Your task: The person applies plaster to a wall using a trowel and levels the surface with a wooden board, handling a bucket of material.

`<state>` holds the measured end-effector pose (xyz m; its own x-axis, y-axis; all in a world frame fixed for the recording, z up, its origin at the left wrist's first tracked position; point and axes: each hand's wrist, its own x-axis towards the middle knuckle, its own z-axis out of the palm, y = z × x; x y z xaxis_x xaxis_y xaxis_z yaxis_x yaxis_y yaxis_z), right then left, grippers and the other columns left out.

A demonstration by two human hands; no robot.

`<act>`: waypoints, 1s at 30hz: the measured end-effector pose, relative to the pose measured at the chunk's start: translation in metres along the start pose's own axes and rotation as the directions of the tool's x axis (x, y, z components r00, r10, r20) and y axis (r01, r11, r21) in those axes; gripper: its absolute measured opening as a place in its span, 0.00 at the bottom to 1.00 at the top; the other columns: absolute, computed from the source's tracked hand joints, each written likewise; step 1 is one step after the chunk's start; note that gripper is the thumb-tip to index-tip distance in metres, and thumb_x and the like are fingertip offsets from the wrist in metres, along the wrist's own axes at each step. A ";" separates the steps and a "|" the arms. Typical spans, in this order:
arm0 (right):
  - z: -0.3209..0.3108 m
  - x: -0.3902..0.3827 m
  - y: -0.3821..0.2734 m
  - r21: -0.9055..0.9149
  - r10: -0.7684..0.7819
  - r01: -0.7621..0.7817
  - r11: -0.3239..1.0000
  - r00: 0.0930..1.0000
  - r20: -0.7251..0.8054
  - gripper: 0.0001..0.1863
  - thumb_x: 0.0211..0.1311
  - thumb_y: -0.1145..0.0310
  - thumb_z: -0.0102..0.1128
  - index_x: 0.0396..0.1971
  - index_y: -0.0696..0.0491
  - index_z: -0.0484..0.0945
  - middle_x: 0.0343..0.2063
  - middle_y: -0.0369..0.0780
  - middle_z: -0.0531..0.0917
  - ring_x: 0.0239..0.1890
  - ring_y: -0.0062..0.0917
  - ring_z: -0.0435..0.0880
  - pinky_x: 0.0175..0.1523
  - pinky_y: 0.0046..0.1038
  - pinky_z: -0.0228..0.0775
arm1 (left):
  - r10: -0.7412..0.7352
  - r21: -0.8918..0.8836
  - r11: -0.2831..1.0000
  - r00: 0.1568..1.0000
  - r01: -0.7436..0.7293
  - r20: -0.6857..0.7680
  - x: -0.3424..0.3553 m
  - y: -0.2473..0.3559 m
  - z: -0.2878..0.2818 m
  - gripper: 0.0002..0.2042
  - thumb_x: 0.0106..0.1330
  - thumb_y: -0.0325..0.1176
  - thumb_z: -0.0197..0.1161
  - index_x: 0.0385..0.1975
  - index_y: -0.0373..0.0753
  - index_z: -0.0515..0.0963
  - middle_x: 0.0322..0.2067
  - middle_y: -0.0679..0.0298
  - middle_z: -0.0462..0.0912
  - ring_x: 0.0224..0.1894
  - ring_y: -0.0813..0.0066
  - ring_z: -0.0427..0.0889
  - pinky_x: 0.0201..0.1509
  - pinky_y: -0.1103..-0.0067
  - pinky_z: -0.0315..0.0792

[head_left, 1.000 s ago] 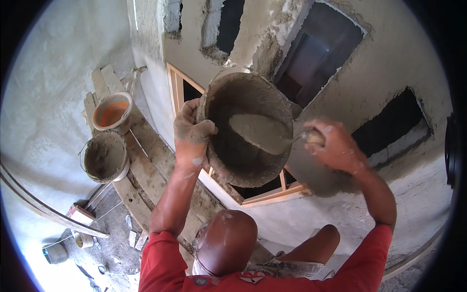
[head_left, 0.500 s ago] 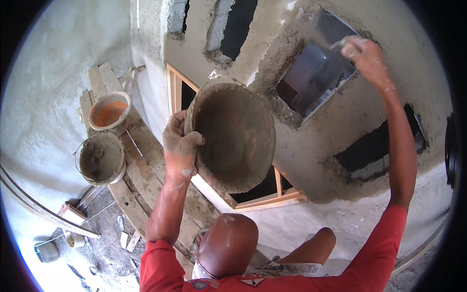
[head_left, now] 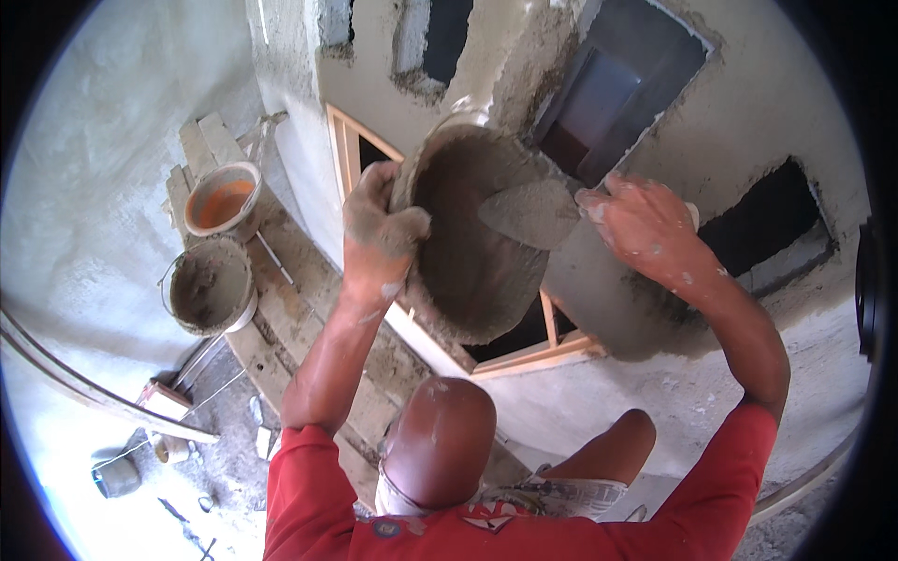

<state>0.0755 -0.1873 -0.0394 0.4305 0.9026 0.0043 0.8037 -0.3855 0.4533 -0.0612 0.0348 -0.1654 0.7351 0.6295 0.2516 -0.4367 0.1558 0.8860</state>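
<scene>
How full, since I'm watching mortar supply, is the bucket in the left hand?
Not full: inside the bucket, coated inner wall shows well below the rim. How much lies at the bottom, I can't tell.

From here I see stained wooden planks point(head_left: 297, 329) carrying an orange-stained bucket point(head_left: 221, 202), a mortar-caked bucket point(head_left: 245, 313) just beside it and a thin pale rod point(head_left: 275, 257); the floor point(head_left: 229, 444) bears a grey pail point(head_left: 118, 477).

Strong glare at lower left overexposes the area beside the floor point(head_left: 229, 467). Diffuse light reaches my right hand point(head_left: 645, 229), which I see clearly; the raised bucket point(head_left: 458, 280) is shaded inside. Lens distortion bends the long strip point(head_left: 103, 404); black vignetting rings my view.
</scene>
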 end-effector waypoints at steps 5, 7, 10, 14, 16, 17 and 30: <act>0.040 -0.008 -0.007 -0.027 -0.111 0.112 0.993 0.993 0.041 0.11 0.55 0.73 0.58 0.39 0.55 0.82 0.27 0.49 0.82 0.36 0.43 0.85 0.41 0.38 0.78 | 0.034 -0.007 0.999 0.999 -0.034 0.031 -0.003 0.009 0.025 0.21 0.49 0.16 0.55 0.47 0.26 0.71 0.35 0.63 0.80 0.32 0.83 0.76 0.36 0.86 0.71; 0.054 -0.011 -0.011 0.095 -0.157 0.147 0.984 0.982 0.105 0.11 0.54 0.72 0.60 0.38 0.55 0.82 0.25 0.49 0.82 0.33 0.44 0.85 0.39 0.40 0.78 | 0.026 0.007 1.000 0.999 -0.027 0.030 -0.004 0.014 0.030 0.21 0.49 0.16 0.55 0.46 0.26 0.71 0.34 0.63 0.80 0.31 0.83 0.76 0.36 0.86 0.71; 0.069 -0.015 -0.019 0.322 -0.164 0.114 0.940 0.978 0.131 0.12 0.53 0.71 0.61 0.40 0.55 0.82 0.23 0.50 0.83 0.32 0.45 0.85 0.40 0.42 0.77 | 0.042 0.031 0.999 0.999 -0.043 0.029 -0.006 0.011 0.039 0.21 0.48 0.16 0.55 0.46 0.26 0.71 0.33 0.62 0.80 0.31 0.82 0.76 0.36 0.86 0.71; 0.087 -0.026 -0.031 0.568 -0.056 0.039 0.822 0.998 0.013 0.16 0.55 0.69 0.61 0.45 0.53 0.82 0.26 0.50 0.83 0.33 0.47 0.84 0.42 0.42 0.75 | 0.022 0.045 0.999 1.000 -0.023 0.018 -0.006 0.007 0.038 0.21 0.48 0.15 0.54 0.47 0.26 0.71 0.34 0.61 0.80 0.32 0.80 0.77 0.38 0.85 0.72; 0.093 -0.038 -0.025 0.630 0.007 -0.004 0.777 1.000 -0.001 0.19 0.56 0.68 0.64 0.49 0.53 0.81 0.34 0.51 0.84 0.36 0.46 0.84 0.44 0.40 0.75 | -0.005 -0.013 1.000 1.000 0.006 0.004 -0.008 0.011 0.041 0.22 0.47 0.15 0.54 0.47 0.26 0.71 0.35 0.60 0.80 0.34 0.79 0.78 0.39 0.85 0.73; 0.096 -0.043 -0.023 0.660 0.039 -0.025 0.751 0.999 -0.007 0.20 0.57 0.67 0.65 0.51 0.53 0.80 0.37 0.51 0.84 0.38 0.45 0.84 0.44 0.39 0.75 | -0.020 -0.042 0.999 1.000 0.020 -0.002 -0.009 0.013 0.042 0.22 0.47 0.15 0.54 0.47 0.26 0.71 0.36 0.60 0.80 0.34 0.78 0.78 0.40 0.84 0.73; 0.008 -0.043 0.022 0.597 0.162 -0.066 0.799 0.981 -0.108 0.20 0.55 0.68 0.66 0.49 0.55 0.80 0.38 0.48 0.84 0.40 0.44 0.84 0.49 0.36 0.75 | 0.016 -0.186 0.982 0.999 -0.021 -0.029 0.008 0.010 0.021 0.24 0.46 0.14 0.52 0.49 0.25 0.69 0.40 0.55 0.81 0.36 0.74 0.82 0.40 0.82 0.77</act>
<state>0.0781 -0.2363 -0.0363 0.5078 0.8437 0.1739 0.8594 -0.4821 -0.1702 -0.0488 0.0258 -0.1460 0.7124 0.6540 0.2545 -0.5412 0.2811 0.7925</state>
